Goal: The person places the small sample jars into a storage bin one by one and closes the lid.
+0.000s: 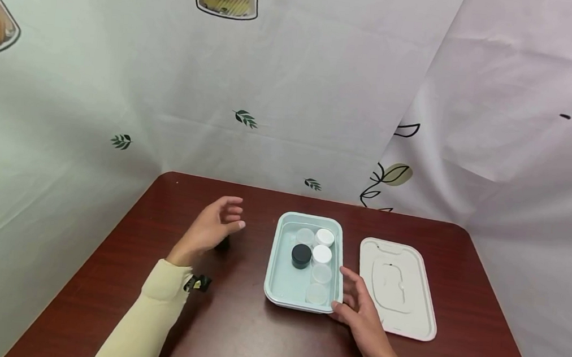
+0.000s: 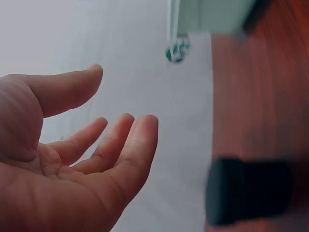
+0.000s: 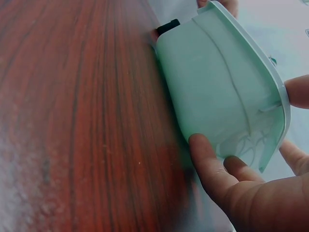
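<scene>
A pale blue-green plastic box [image 1: 278, 263] sits on the table with a black-capped jar [image 1: 301, 256], two white-capped jars and several translucent round containers [image 1: 317, 293] in it. My right hand [image 1: 359, 315] holds the box at its near right corner, thumb at the rim and fingers against the outer wall [image 3: 212, 82]. To the left of the box, my left hand [image 1: 212, 230] hovers with fingers loosely bent and nothing in them. Partly hidden below it, a small black jar [image 2: 248, 191] stands on the table.
A white lid [image 1: 425, 304] with a moulded rectangular outline lies flat to the right of the box. The dark red wooden table [image 1: 231, 332] ends at the back against a pale printed curtain [image 1: 294, 88], with more curtain at both sides.
</scene>
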### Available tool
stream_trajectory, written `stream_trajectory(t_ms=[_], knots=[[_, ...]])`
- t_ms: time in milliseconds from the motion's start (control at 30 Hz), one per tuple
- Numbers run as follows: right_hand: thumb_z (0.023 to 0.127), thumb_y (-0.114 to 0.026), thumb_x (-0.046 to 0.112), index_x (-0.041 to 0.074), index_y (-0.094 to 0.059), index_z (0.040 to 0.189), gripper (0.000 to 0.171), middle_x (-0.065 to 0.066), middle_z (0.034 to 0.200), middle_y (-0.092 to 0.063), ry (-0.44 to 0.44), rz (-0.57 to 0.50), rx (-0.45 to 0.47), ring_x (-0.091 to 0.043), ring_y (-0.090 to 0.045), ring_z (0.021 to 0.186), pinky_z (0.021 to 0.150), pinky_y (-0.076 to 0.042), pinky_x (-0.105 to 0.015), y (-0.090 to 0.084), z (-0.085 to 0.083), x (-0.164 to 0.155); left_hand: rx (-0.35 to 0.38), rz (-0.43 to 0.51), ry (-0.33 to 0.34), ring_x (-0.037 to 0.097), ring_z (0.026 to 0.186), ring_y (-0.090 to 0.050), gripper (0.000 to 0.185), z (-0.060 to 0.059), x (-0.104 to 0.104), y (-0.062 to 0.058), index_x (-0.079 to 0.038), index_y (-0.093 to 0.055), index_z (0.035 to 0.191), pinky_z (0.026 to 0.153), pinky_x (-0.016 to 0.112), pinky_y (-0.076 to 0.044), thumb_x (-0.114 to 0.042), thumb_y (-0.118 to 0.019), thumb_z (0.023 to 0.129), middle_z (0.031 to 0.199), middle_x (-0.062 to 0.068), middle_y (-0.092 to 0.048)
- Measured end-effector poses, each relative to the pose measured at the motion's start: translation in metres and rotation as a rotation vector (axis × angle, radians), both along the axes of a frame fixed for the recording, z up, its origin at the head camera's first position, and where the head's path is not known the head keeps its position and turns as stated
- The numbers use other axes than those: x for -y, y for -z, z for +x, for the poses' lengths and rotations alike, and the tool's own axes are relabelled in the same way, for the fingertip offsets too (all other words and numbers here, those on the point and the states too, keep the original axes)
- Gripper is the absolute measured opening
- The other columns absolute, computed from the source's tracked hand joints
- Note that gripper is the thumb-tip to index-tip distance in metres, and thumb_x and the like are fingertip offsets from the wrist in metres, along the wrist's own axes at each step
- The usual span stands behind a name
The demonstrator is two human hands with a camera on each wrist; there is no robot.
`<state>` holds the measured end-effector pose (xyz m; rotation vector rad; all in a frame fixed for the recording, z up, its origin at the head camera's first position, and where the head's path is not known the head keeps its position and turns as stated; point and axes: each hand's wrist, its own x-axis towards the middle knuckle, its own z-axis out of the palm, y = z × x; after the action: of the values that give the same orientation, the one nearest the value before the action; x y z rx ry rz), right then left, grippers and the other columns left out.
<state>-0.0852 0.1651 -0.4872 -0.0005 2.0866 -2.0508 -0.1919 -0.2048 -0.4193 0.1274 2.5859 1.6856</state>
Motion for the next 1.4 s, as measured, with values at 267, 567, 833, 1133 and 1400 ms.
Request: stream_trajectory(t_ms=[267,567,833,1133,1400], knots=[[0.098,-0.063,-0.001,0.022,-0.038,0.158,0.070,-0.025,0.147,-0.051,-0.001,-0.006,-0.001,-0.023,-0.067,0.115,0.083,-0.063,-0.037,0.001,0.000,0.000,0.006,-0.019,-0.075,0.041,0.144,-0.051,0.057,0.004,0.035,0.020,-0.011,-0.047,0.157,0.115,0.058,-0.046,-0.015,-0.069,0.104,0.154,0.021,-0.052],[0.098,-0.063,-0.001,0.023,-0.038,0.158,0.069,-0.025,0.147,-0.051,-0.008,-0.003,-0.001,-0.022,-0.067,0.115,0.083,-0.063,-0.037,0.001,0.000,-0.001,0.062,-0.012,-0.091,0.042,0.147,-0.048,0.062,0.008,0.048,0.049,-0.007,-0.043,0.159,0.114,0.060,-0.045,-0.016,-0.069,0.104,0.158,0.023,-0.049],[0.098,-0.063,0.000,0.023,-0.038,0.158,0.069,-0.025,0.147,-0.051,-0.004,-0.004,0.000,-0.022,-0.067,0.115,0.083,-0.063,-0.036,0.001,0.000,-0.001,0.104,-0.033,-0.090,0.043,0.144,-0.049,0.064,0.014,0.049,0.060,-0.005,-0.044,0.158,0.114,0.054,-0.046,-0.015,-0.072,0.102,0.156,0.023,-0.051],[0.098,-0.063,0.000,0.022,-0.038,0.158,0.069,-0.025,0.147,-0.050,-0.011,-0.006,-0.002,-0.022,-0.067,0.115,0.083,-0.063,-0.037,0.002,0.000,-0.001,0.127,-0.067,-0.060,0.046,0.147,-0.044,0.065,0.020,0.050,0.069,-0.004,-0.040,0.160,0.116,0.059,-0.044,-0.013,-0.069,0.103,0.160,0.025,-0.045],[0.098,-0.063,0.000,0.022,-0.038,0.158,0.069,-0.026,0.146,-0.051,-0.007,-0.006,-0.006,-0.023,-0.067,0.115,0.082,-0.063,-0.037,0.002,0.000,-0.001,0.129,-0.088,-0.075,0.044,0.145,-0.047,0.057,0.021,0.051,0.074,-0.008,-0.044,0.158,0.110,0.054,-0.048,-0.013,-0.066,0.106,0.156,0.021,-0.049]])
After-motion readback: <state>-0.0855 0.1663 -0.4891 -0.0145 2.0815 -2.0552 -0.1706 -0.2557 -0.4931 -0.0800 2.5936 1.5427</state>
